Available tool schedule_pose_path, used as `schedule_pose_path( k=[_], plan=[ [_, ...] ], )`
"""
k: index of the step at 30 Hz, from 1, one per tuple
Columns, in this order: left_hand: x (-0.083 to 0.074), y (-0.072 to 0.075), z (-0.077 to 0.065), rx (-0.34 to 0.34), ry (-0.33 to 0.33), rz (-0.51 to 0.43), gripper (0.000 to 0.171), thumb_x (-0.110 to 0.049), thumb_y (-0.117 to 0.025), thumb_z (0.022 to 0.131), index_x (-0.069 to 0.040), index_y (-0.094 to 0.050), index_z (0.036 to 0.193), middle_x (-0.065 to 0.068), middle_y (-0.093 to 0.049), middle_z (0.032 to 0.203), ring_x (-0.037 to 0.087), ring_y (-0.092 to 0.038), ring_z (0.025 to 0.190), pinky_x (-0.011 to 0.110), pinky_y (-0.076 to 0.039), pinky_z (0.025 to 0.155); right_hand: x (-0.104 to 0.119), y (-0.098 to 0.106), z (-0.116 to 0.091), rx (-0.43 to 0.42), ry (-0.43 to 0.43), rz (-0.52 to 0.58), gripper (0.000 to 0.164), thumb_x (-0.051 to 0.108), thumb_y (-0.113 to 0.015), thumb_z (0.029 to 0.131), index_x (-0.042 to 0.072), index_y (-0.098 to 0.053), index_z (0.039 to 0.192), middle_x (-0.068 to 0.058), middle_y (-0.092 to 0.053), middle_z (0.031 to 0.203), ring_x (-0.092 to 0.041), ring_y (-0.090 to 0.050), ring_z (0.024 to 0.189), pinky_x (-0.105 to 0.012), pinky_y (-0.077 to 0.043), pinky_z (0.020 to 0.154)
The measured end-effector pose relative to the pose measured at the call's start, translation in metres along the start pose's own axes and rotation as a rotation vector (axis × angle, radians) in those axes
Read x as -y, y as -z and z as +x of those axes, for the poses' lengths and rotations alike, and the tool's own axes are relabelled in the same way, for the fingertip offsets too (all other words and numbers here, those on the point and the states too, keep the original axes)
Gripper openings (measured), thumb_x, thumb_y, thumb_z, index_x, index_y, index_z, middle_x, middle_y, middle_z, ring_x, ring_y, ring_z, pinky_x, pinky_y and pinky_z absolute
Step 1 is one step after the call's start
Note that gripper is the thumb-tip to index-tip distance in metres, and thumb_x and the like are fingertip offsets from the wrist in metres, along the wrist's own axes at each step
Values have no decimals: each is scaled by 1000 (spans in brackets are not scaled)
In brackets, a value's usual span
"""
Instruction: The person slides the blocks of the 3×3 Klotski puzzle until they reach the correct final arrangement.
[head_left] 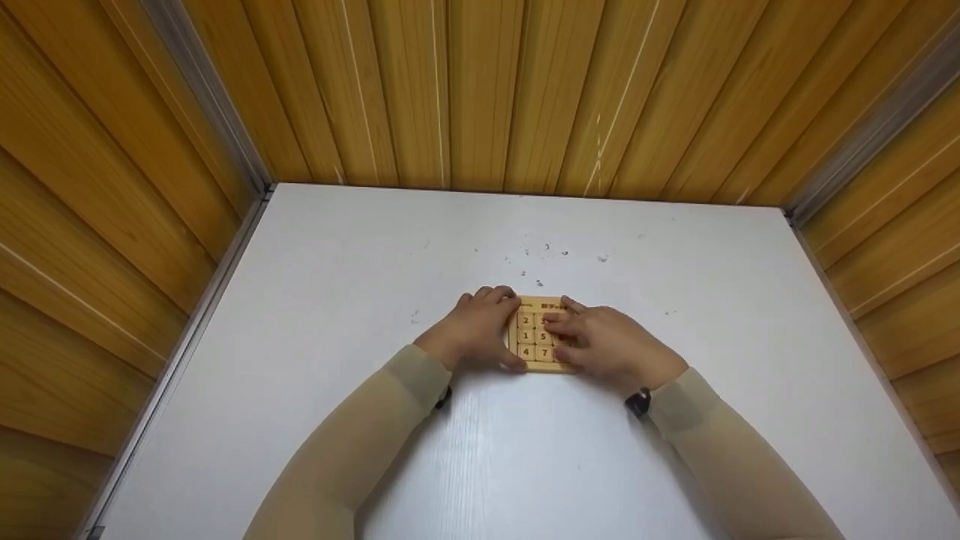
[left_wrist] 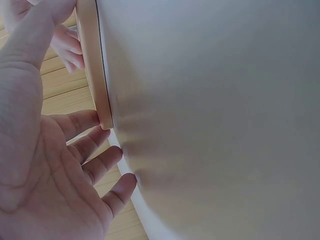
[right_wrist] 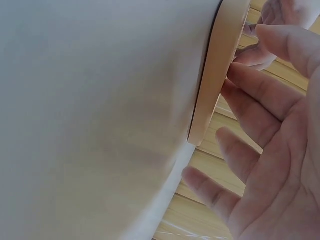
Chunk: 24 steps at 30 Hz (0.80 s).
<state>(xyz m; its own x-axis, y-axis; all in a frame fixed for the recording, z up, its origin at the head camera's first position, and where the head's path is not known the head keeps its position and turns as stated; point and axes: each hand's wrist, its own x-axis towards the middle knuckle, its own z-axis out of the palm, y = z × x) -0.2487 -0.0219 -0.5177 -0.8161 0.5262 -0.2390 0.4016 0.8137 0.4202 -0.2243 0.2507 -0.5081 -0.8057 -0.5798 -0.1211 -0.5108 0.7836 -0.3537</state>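
A wooden number sliding puzzle [head_left: 535,367] lies flat on the white table, with numbered tiles in its frame. My left hand [head_left: 480,328] holds it by the left side, thumb at the near corner and index finger at the far corner. In the left wrist view, other fingertips [left_wrist: 129,181] of that hand rest on the table beyond the puzzle's edge [left_wrist: 92,60]. My right hand [head_left: 616,341] lies over the puzzle's right side, fingers extended and slightly bent, touching the tiles. It hides the right column. In the right wrist view, the right fingers [right_wrist: 252,92] reach over the wooden rim [right_wrist: 215,75].
The white table [head_left: 337,247] carries small dark marks [head_left: 565,253] beyond the puzzle. Wood-plank walls [head_left: 480,97] enclose its back and both sides, with grey metal posts [head_left: 225,112] at the corners. A dark wrist strap [head_left: 638,403] shows at the right sleeve.
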Motion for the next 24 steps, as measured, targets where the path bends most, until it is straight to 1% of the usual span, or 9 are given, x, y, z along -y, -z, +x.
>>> schedule_pose_path(
  k=[3, 11, 18, 24],
  plan=[
    [0, 0, -1, -4, 2, 1, 124, -66, -97, 80, -15, -39, 177, 2, -38, 184, 27, -31, 173, 53, -22, 146, -1, 0, -1, -8, -11, 3, 49, 39, -68, 109, 23, -72, 155, 5, -65, 165, -29, -43, 170, -58, -44, 135],
    [-1, 0, -2, 0, 1, -5, 124, -65, -96, 80, -14, -38, 177, 0, -37, 183, 27, -30, 173, 58, -20, 146, -3, 1, -6, -22, -17, 0, 45, 38, -68, 109, 25, -74, 152, 8, -64, 165, -27, -44, 169, -59, -45, 134],
    [-1, 1, -1, -2, -6, -7, 124, -65, -97, 80, -14, -39, 177, 2, -36, 184, 28, -29, 174, 58, -19, 146, -8, 2, -9, -42, -5, -20, 44, 37, -71, 109, 25, -75, 151, 8, -65, 164, -30, -47, 167, -59, -47, 132],
    [0, 1, -2, -3, -9, 11, 125, -67, -96, 80, -14, -39, 177, 3, -37, 184, 28, -31, 174, 55, -23, 146, -10, 0, -12, -57, -6, -13, 43, 37, -71, 109, 26, -75, 150, 11, -65, 164, -29, -44, 169, -59, -45, 134]
  ],
)
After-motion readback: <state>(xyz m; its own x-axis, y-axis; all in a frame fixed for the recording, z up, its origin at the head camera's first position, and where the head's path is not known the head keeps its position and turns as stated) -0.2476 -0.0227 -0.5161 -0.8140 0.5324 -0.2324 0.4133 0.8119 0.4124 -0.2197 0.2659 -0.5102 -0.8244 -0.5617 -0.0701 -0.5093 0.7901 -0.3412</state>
